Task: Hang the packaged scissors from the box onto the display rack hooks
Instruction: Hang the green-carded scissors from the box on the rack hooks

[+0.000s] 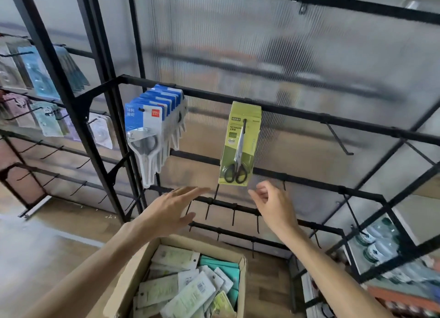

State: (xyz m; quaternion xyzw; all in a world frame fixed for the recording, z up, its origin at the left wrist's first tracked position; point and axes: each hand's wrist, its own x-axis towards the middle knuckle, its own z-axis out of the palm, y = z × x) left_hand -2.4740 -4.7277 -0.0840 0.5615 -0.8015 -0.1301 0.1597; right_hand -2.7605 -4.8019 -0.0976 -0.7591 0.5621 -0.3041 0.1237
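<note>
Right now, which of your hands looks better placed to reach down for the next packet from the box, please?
Probably the left hand. It hovers open almost directly above the cardboard box of packets, while the right hand sits further right, beneath the green scissors pack hanging on its hook.

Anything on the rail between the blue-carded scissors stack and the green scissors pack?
Head view: bare black rail between blue-carded scissors stack and green carded scissors pack; nothing hangs there.
</note>
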